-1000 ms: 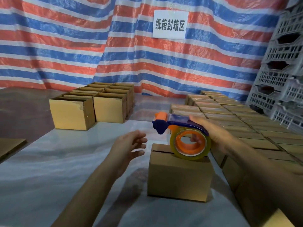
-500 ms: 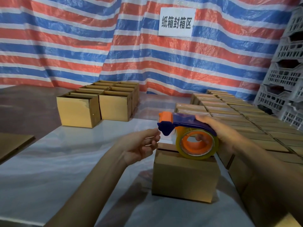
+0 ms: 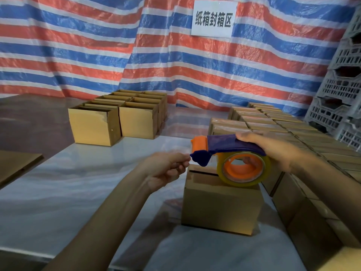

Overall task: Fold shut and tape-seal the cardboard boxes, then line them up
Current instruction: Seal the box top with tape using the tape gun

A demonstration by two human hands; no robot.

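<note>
A small cardboard box (image 3: pixel 218 208) stands on the white table (image 3: pixel 58 192) in front of me, its top flaps folded down with a dark slit at the far left edge. My right hand (image 3: pixel 273 151) grips a blue and orange tape dispenser (image 3: pixel 230 151) with a clear tape roll (image 3: pixel 244 169), held just above the box top. My left hand (image 3: pixel 168 169) is at the dispenser's front tip, fingers pinched together as if on the tape end; the tape itself is too thin to see.
Several open-topped boxes (image 3: pixel 117 122) stand grouped at the far left of the table. Rows of closed, taped boxes (image 3: pixel 273 122) fill the right side. Grey plastic crates (image 3: pixel 343 90) are stacked at far right. A striped tarp with a white sign (image 3: pixel 214 18) hangs behind.
My left hand rose from beside the box to the dispenser's front tip and its fingers closed into a pinch. The dispenser stayed over the box top.
</note>
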